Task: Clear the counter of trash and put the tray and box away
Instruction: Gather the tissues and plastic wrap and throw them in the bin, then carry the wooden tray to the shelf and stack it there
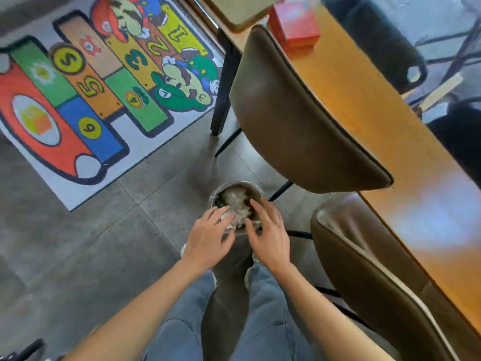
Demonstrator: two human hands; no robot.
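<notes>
A small round trash bin stands on the grey floor in front of my feet, holding crumpled white paper trash. My left hand hovers over the bin's near left rim with fingers spread. My right hand is over the near right rim, fingers apart too. Neither hand grips anything. A red box sits on the orange wooden table at the upper right.
Two brown leather chairs stand along the table's left edge, close to the bin. A colourful numbered play mat covers the floor at the upper left. A pale tray-like board lies at the table's far end.
</notes>
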